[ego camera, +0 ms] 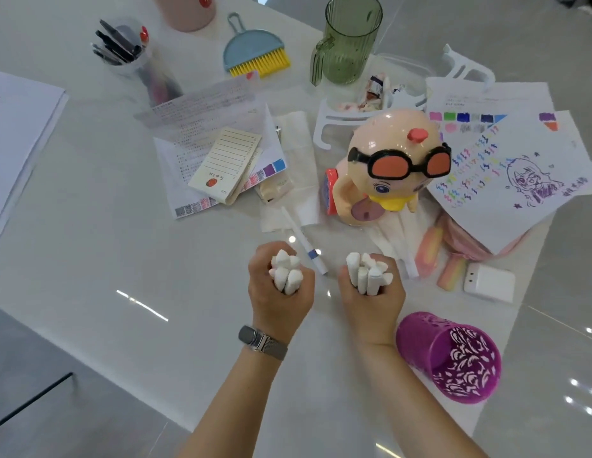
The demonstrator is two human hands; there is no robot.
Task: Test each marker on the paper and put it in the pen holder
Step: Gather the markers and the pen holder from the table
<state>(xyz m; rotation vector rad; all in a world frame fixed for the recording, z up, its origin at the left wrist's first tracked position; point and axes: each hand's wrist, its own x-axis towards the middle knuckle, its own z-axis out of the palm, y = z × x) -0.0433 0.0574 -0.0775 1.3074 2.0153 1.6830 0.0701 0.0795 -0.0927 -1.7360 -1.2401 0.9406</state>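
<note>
My left hand (pixel 281 292) grips a bundle of several white markers (pixel 285 272), their capped ends pointing up at the camera. My right hand (pixel 370 302) grips a second bundle of several white markers (pixel 369 272) the same way. Both fists stand side by side over the white table. The purple cut-out pen holder (pixel 450 355) stands just right of my right wrist, and no marker shows inside it. One white marker with a blue band (pixel 304 242) lies on the table just beyond my hands. The test paper with coloured squiggles and a drawing (pixel 506 173) lies at the right.
A pig toy with goggles (pixel 387 170) stands behind my hands. Nearby are a notepad (pixel 225 166), printed sheets, a green pitcher (pixel 347 41), a blue dustpan with brush (pixel 255 51), a clear cup of dark pens (pixel 122 47), a white box (pixel 489 282) and pink erasers (pixel 450 272).
</note>
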